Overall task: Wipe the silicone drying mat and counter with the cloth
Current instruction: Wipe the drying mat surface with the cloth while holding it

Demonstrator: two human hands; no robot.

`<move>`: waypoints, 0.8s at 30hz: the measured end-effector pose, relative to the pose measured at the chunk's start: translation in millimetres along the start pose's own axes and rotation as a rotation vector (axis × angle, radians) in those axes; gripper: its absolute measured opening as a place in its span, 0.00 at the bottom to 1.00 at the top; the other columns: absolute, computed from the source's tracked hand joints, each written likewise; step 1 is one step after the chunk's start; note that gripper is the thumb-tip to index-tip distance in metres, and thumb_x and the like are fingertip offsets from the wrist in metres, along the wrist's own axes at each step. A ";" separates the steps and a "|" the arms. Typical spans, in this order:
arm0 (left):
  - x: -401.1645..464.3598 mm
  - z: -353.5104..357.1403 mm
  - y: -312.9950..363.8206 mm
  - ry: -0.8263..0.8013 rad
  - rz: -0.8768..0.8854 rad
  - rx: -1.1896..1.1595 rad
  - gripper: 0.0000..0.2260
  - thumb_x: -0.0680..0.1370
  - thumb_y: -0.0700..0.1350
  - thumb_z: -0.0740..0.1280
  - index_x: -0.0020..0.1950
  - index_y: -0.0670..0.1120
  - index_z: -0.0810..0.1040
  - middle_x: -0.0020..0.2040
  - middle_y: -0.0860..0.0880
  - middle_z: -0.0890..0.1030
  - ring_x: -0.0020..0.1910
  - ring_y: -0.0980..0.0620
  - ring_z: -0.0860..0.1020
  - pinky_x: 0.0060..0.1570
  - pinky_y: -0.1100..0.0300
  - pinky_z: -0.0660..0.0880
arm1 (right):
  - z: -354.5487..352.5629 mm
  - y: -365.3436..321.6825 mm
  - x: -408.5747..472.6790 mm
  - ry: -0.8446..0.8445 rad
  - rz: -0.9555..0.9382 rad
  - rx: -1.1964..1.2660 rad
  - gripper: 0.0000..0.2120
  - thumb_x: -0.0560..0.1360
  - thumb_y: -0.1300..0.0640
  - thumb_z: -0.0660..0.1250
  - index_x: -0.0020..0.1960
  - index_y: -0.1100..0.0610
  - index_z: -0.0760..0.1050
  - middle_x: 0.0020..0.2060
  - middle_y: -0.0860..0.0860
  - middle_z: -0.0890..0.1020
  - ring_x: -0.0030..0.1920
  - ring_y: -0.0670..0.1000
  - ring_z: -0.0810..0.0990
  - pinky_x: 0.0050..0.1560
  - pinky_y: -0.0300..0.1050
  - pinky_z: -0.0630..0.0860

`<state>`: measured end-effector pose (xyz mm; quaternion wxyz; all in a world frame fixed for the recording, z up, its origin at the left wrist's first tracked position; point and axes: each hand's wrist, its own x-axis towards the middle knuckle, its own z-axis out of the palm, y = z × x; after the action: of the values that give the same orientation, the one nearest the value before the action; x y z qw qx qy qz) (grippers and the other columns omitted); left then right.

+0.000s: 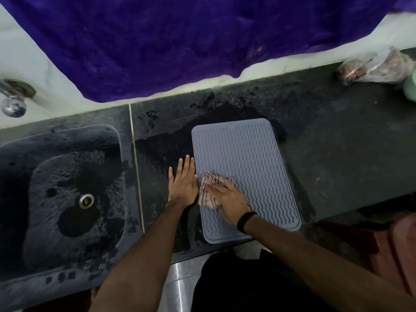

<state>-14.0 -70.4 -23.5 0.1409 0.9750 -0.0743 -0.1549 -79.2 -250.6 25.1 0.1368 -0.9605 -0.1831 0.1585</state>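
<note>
A grey silicone drying mat [247, 158] with wavy ridges lies on the dark stone counter [337, 154]. My right hand [227, 200] presses a crumpled pink-and-white cloth [208, 188] onto the mat's near left part. My left hand [182, 181] lies flat on the counter with fingers spread, its thumb side touching the mat's left edge. A black band sits on my right wrist.
A dark sink [63, 194] with a metal drain lies to the left, with a tap [13, 102] above it. Wet patches darken the counter around the mat. A purple cloth [191, 41] hangs over the back wall. A plastic bag [378, 68] sits at the far right.
</note>
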 end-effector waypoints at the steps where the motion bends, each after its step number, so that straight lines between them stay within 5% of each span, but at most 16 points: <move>1: 0.0 0.4 0.0 0.002 -0.001 -0.006 0.26 0.87 0.51 0.46 0.84 0.49 0.41 0.84 0.52 0.40 0.82 0.51 0.38 0.79 0.43 0.35 | 5.7 1.7 -10.8 -0.046 -0.020 -0.018 0.35 0.71 0.59 0.63 0.76 0.50 0.58 0.75 0.47 0.62 0.74 0.55 0.56 0.73 0.54 0.57; 6: -0.7 3.6 -0.5 0.026 0.000 -0.020 0.26 0.87 0.52 0.45 0.84 0.49 0.42 0.84 0.53 0.41 0.82 0.52 0.38 0.78 0.45 0.33 | 6.6 9.6 -45.6 -0.081 -0.114 0.011 0.35 0.67 0.60 0.63 0.74 0.49 0.62 0.73 0.46 0.66 0.73 0.53 0.59 0.73 0.52 0.59; 11: 2.2 5.9 4.6 0.090 -0.042 -0.121 0.27 0.87 0.52 0.50 0.84 0.46 0.47 0.84 0.50 0.46 0.83 0.51 0.41 0.78 0.47 0.34 | -20.1 27.7 -38.2 0.172 -0.075 0.150 0.33 0.62 0.65 0.64 0.68 0.54 0.73 0.65 0.49 0.76 0.63 0.55 0.73 0.64 0.48 0.71; 17: 20.9 -5.1 24.6 0.161 -0.038 -0.203 0.27 0.87 0.52 0.51 0.84 0.46 0.47 0.84 0.48 0.48 0.83 0.49 0.44 0.80 0.47 0.39 | -61.2 66.0 23.8 0.267 0.069 0.159 0.31 0.69 0.65 0.62 0.72 0.54 0.68 0.69 0.50 0.72 0.67 0.54 0.69 0.69 0.48 0.66; 24: 37.0 -18.9 25.5 0.065 -0.197 -0.144 0.26 0.88 0.51 0.48 0.84 0.46 0.46 0.84 0.48 0.46 0.83 0.49 0.42 0.80 0.47 0.38 | -86.9 83.7 82.9 0.233 0.087 0.164 0.30 0.71 0.65 0.62 0.72 0.52 0.67 0.69 0.50 0.72 0.66 0.54 0.67 0.65 0.50 0.70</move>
<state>24.3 -96.7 -9.1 0.1971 0.9694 0.0378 -0.1412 50.7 -310.6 56.4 0.2280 -0.9651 -0.1106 0.0662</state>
